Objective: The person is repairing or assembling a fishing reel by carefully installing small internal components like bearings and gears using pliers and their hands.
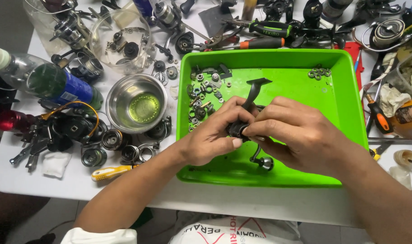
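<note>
White tabletop is crowded with fishing-reel parts and tools, and a bright green plastic tray is set on it at centre right. Over the middle of the tray a black spinning-reel body is held between both hands. The left hand is curled around the reel body from the left, its thumb pressed on the near side. The right hand is closed over the reel body from the right, with fingertips pinched on a small part at its top; what that part is cannot be told. A black reel foot is seen standing up just beyond the fingers, and a handle knob hangs below the right hand, close to the tray floor.

Small screws and washers are scattered in the tray's far left corner, and a cluster of ring washers lies near its far right corner. Left of the tray a steel bowl with greenish liquid is placed, with a clear plastic tub beyond it and a blue-labelled bottle lying further left. Screwdrivers are laid beyond the tray's far edge.
</note>
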